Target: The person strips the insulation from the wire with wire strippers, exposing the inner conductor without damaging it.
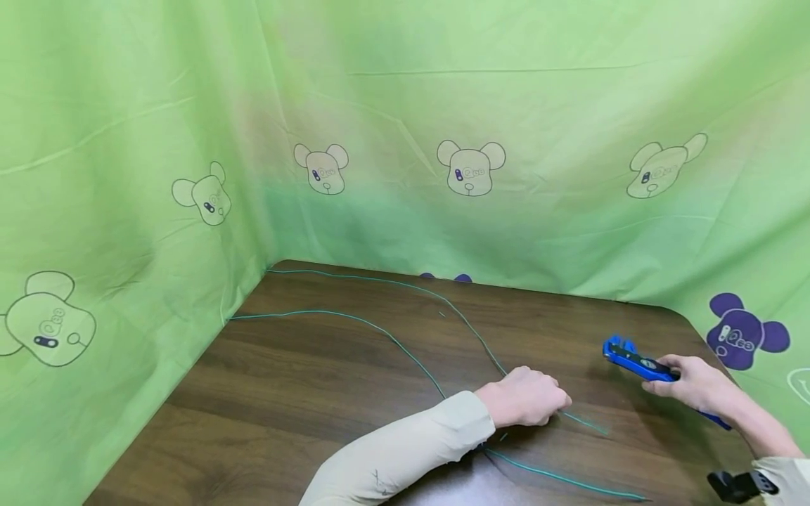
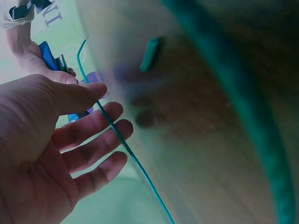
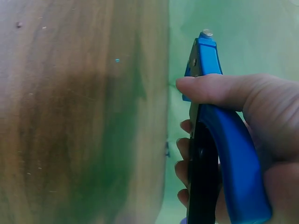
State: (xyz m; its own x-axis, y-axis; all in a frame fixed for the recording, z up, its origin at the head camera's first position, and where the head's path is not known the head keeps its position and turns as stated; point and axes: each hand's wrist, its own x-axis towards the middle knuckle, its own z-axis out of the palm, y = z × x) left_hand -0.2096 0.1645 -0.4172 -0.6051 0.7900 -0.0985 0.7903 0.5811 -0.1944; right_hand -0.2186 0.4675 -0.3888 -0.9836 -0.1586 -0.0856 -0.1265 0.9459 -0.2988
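Observation:
My left hand (image 1: 528,397) pinches a thin green wire (image 2: 135,161) between thumb and index finger, close over the brown table. Past the fingers, the wire's free end (image 1: 588,423) points right, and its bent tip shows a thin strand in the left wrist view. The other fingers lie loosely along the wire. My right hand (image 1: 699,386) grips a blue-and-black wire stripper (image 1: 633,362) by its handles, above the table's right side. In the right wrist view the thumb lies across the blue stripper (image 3: 238,158), fingers wrapped round the far handle. Tool and wire are apart.
A second green wire (image 1: 563,479) runs under my left forearm towards the front right. Short green offcuts lie on the wooden table (image 1: 304,393), one offcut (image 2: 150,54) near the left hand. Green printed curtains (image 1: 392,105) enclose the table's back and sides.

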